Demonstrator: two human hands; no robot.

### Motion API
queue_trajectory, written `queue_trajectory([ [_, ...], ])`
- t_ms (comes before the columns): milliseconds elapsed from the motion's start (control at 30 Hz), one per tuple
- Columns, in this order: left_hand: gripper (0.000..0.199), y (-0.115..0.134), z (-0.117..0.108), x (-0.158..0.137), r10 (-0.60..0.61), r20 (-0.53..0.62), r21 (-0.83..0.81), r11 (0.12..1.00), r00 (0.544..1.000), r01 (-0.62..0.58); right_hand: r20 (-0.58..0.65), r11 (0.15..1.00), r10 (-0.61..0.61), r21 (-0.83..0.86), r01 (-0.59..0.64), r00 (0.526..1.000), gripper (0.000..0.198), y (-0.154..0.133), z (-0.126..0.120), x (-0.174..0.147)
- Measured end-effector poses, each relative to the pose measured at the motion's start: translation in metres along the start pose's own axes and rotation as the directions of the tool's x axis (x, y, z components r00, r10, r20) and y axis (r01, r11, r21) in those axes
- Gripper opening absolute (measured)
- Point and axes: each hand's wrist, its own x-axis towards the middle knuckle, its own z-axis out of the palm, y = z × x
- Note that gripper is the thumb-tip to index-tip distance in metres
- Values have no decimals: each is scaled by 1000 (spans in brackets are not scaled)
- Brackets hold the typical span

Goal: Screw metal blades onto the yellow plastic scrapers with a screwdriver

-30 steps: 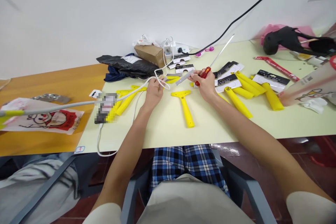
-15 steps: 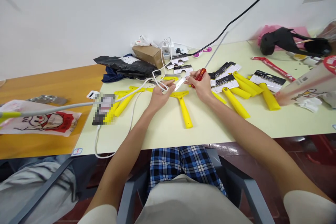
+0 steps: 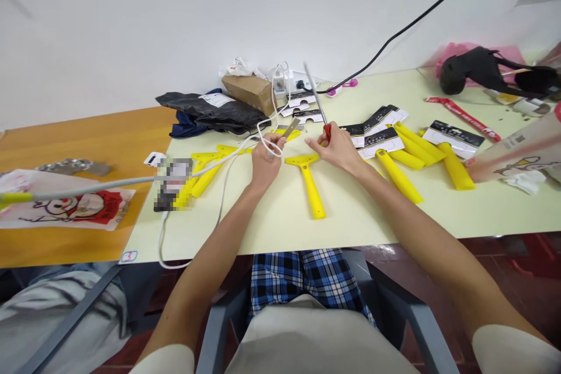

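Note:
My left hand (image 3: 266,162) pinches a thin flat metal blade (image 3: 291,128) that points up and to the right. Loops of white cable (image 3: 245,144) cross in front of that hand. A red-handled screwdriver (image 3: 327,132) is gripped in my right hand (image 3: 340,149), its long shaft slanting up and to the left. The thumb of that hand sticks out toward the blade, apart from it. Just below and between both hands, a yellow scraper (image 3: 312,187) lies on the table, head away from me. Another yellow scraper head (image 3: 287,133) partly shows behind the blade.
Yellow scraper handles (image 3: 398,175) and black-and-white cards (image 3: 381,143) lie at right. More yellow scrapers (image 3: 208,175) lie at left beside a blurred-out object. A black plastic parcel (image 3: 214,112), cardboard box (image 3: 249,92) and power strip (image 3: 302,85) stand by the wall. A cup (image 3: 517,143) tilts at far right.
My hands have drawn apart, and the blade now stays in the left hand alone, turned to look darker. The screwdriver shaft has swung from leaning right to leaning left.

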Motion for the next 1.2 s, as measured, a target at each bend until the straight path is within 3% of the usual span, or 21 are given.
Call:
queue_trajectory([
  [100, 29, 1, 2, 0, -5, 91, -3, 1000, 996, 5, 137, 987, 83, -150, -62, 987, 61, -9, -10, -4],
  [200, 29, -2, 4, 1, -28, 171, 22, 999, 985, 24, 333, 966, 253, -135, -220, 908, 69, -21, -14, -12],
  [267, 27, -6, 5, 1, -42, 202, 43, 999, 978, 34, 412, 957, 288, -95, -273, 865, 71, -27, -14, -18],
  [333, 24, -9, 6, 2, -31, 245, 63, 998, 969, 16, 402, 970, 243, -84, -229, 883, 73, -30, -9, -23],
  [433, 22, -11, 7, 2, 11, 318, 87, 995, 948, -41, 332, 995, 81, -84, -56, 940, 72, -31, -1, -29],
  [533, 21, -11, 7, 2, 21, 349, 101, 993, 937, -60, 324, 998, -2, -59, 22, 946, 63, -32, 5, -34],
  [633, 24, -10, 7, 0, -20, 339, 48, 999, 941, 4, 307, 999, -33, -31, 45, 951, 53, -33, 6, -35],
  [833, 37, -8, 6, 1, -211, 148, -159, 959, 966, 233, 172, 976, 5, 215, -43, 985, 52, -27, 6, -26],
  [967, 40, -7, 8, 5, -343, 88, -328, 876, 935, 352, 147, 920, 0, 387, -58, 989, 57, -27, 10, -25],
  [1200, 40, -5, 8, 7, -397, 74, -488, 786, 915, 380, 171, 854, 41, 505, -124, 984, 54, -30, 22, -28],
])
